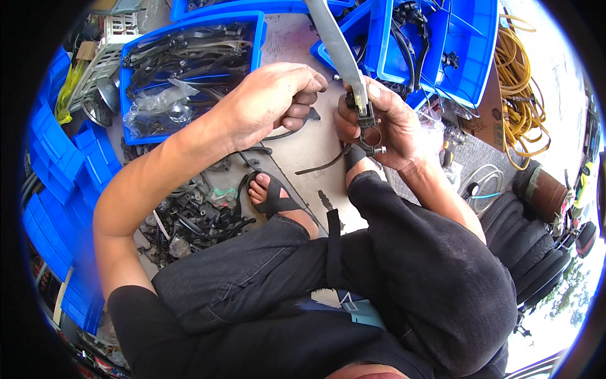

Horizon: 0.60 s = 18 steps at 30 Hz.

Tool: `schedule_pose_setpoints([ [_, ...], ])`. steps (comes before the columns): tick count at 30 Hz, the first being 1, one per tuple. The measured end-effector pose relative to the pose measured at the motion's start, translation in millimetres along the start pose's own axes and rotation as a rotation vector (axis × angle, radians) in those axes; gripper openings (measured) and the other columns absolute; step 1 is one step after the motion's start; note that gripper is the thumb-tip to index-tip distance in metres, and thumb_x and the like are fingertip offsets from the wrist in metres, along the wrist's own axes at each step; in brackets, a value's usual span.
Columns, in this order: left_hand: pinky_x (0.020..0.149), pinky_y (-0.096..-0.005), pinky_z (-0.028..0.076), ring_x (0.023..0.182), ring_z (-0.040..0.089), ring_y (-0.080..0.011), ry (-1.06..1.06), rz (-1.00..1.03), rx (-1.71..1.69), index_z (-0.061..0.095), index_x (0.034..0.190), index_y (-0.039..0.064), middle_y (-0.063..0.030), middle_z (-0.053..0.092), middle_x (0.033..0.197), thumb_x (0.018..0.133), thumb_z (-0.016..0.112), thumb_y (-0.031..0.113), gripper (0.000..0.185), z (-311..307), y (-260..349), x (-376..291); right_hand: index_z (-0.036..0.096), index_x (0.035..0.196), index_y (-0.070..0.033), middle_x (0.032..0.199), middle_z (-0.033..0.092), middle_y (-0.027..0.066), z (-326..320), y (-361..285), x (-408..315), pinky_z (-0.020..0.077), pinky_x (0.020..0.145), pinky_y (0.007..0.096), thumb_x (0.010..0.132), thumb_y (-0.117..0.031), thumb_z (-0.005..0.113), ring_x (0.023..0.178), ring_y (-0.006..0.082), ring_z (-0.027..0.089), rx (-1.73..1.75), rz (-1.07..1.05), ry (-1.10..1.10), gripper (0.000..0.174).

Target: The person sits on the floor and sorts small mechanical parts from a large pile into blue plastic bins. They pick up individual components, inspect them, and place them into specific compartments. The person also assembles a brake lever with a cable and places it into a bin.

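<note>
My right hand (390,121) is closed around the bracket of a brake or clutch lever assembly. The grey metal lever blade (338,45) rises from it past the top edge of the view. Below the pivot, the round handlebar clamp (370,137) and a silver bolt (378,150) face me. To the left, apart from the lever, hovers my left hand (289,97), with curled fingers and the thumb near the index finger. Whether it pinches anything small is hidden. On the floor beneath lies a black hose or cable (326,166).
A blue bin (191,16) holds many levers; more blue bins (466,52) with lever parts stand at the upper right. Loose black parts (189,222) lie beside my foot. At the right are a coiled yellow hose (518,85) and tyres (521,246). Blue bins (54,227) line the left.
</note>
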<state>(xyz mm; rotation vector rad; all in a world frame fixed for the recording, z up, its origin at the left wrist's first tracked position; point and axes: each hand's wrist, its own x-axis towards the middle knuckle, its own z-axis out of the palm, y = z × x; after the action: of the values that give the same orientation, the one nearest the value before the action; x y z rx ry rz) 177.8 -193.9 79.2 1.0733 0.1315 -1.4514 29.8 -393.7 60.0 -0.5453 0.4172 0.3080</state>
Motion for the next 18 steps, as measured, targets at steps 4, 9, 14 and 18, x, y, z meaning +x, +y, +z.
schedule_pose_setpoints([
  [4,0.077,-0.0303,0.050,0.086,0.059,-0.0164,0.004,-0.024,-0.013,0.064,0.123,-0.008,-0.0049,0.060,0.096,0.104,0.050,0.008,0.028,-4,-9,2,0.063,0.137,0.000,0.096,0.071,0.0087,2,-2,0,0.0526,0.070,0.0303,0.104,-0.035,0.072,0.078,0.0179,0.066,-0.035,-0.032,0.011,0.048],
  [9,0.095,-0.0358,0.056,0.114,0.070,-0.0279,-0.175,0.013,-0.177,0.057,0.141,-0.015,-0.0217,0.070,0.128,0.103,0.049,0.008,0.045,-12,-6,-1,0.065,0.138,0.000,0.104,0.075,0.0049,10,-5,0,0.0594,0.077,0.0262,0.107,-0.024,0.069,0.086,0.0130,0.072,-0.089,-0.129,0.169,0.039],
  [14,0.097,-0.0355,0.057,0.122,0.070,-0.0318,-0.254,0.056,-0.153,0.054,0.145,-0.014,-0.0264,0.068,0.135,0.108,0.051,0.011,0.044,-7,-3,-7,0.070,0.133,-0.005,0.102,0.075,0.0033,13,-8,1,0.0582,0.075,0.0258,0.107,-0.022,0.071,0.084,0.0121,0.071,-0.183,-0.225,0.342,0.031],
  [18,0.093,-0.0337,0.058,0.118,0.072,-0.0304,-0.160,0.062,-0.011,0.054,0.141,-0.007,-0.0264,0.068,0.134,0.113,0.049,0.014,0.036,-1,-4,-18,0.073,0.127,-0.005,0.097,0.074,-0.0003,25,-11,1,0.0553,0.075,0.0244,0.108,-0.025,0.070,0.083,0.0070,0.067,-0.434,-0.214,0.456,0.028],
])
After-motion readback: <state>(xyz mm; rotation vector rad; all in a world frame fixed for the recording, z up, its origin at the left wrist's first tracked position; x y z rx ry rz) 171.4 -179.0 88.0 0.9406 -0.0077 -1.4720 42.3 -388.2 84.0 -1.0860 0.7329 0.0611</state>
